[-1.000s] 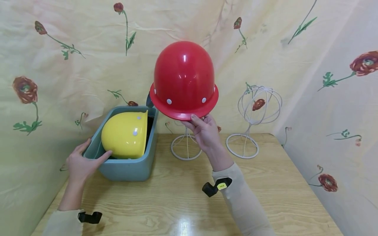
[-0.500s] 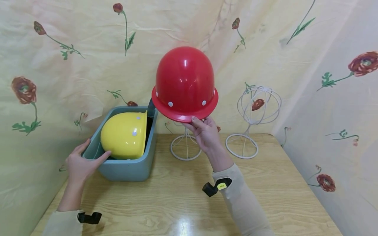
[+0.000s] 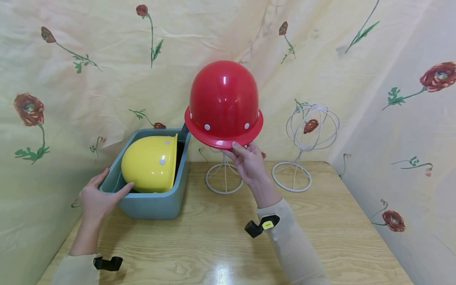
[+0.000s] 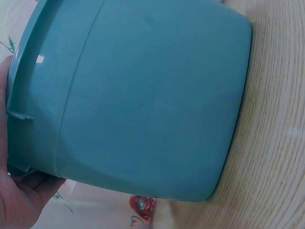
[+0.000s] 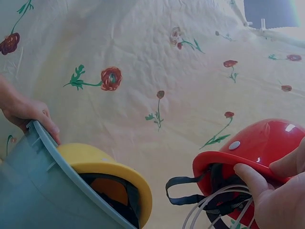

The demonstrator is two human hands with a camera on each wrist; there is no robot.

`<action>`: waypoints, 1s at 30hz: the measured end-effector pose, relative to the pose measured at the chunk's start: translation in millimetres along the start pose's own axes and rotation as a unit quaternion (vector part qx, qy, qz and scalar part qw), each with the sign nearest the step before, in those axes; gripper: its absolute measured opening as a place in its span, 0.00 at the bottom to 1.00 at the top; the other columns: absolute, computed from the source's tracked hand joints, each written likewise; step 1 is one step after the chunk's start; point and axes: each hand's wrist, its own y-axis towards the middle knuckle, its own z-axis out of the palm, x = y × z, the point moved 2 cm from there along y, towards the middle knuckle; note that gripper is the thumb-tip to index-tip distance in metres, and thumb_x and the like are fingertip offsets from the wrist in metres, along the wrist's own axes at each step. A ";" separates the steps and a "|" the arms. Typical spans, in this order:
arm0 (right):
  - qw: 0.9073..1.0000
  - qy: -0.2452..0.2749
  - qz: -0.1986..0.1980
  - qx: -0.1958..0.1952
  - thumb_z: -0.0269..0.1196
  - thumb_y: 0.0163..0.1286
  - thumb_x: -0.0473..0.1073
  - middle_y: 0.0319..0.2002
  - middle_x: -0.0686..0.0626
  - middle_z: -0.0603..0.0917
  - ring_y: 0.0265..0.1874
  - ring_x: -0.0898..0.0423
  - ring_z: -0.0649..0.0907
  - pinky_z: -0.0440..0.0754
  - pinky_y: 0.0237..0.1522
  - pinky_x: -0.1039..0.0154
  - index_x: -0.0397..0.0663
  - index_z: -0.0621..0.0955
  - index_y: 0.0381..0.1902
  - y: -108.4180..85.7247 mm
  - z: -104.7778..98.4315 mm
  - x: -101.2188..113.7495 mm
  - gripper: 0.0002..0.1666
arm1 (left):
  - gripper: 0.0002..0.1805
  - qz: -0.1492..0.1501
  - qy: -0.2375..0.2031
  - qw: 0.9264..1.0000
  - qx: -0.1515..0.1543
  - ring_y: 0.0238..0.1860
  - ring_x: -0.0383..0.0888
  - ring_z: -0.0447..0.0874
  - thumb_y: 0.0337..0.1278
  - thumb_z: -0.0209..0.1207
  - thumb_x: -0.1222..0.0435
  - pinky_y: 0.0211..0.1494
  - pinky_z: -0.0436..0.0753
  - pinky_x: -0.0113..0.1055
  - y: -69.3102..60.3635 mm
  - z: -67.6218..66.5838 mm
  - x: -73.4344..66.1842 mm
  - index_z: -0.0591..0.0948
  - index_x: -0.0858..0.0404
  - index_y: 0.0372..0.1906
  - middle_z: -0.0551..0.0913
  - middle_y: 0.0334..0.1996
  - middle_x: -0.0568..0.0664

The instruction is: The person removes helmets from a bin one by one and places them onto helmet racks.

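Note:
My right hand (image 3: 248, 163) pinches the front brim of a red hard hat (image 3: 225, 99), thumb on top and fingers beneath. In the right wrist view, white wires of a stand reach into the underside of the red hard hat (image 5: 267, 143), and a black strap (image 5: 183, 181) dangles from it. Below the hat shows the base of that wire stand (image 3: 224, 193); its top is hidden. My left hand (image 3: 99, 196) grips the near left corner of a blue-green bin (image 3: 151, 206) by its rim. A yellow hard hat (image 3: 147, 164) lies on its side in the bin.
A second white wire stand (image 3: 302, 146), bare, stands to the right at the back of the wooden table (image 3: 199, 245). Close behind and along both sides hangs a flowered cloth (image 3: 107, 47).
The red hard hat has come down a little and slightly right, with my right hand still on its brim. My left hand, the bin and the yellow hard hat stay put.

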 end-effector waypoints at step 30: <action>1.000 -0.007 0.013 -0.023 0.50 0.83 0.30 0.59 0.53 0.87 0.52 0.57 0.92 0.87 0.56 0.64 0.45 0.66 0.77 2.2 -10.1 -10.2 0.28 | 0.53 0.008 0.003 1.000 -0.006 0.76 0.71 0.69 0.43 0.81 0.52 0.78 0.58 0.75 0.9 -0.2 0.2 0.73 0.66 0.76 0.73 0.75 0.70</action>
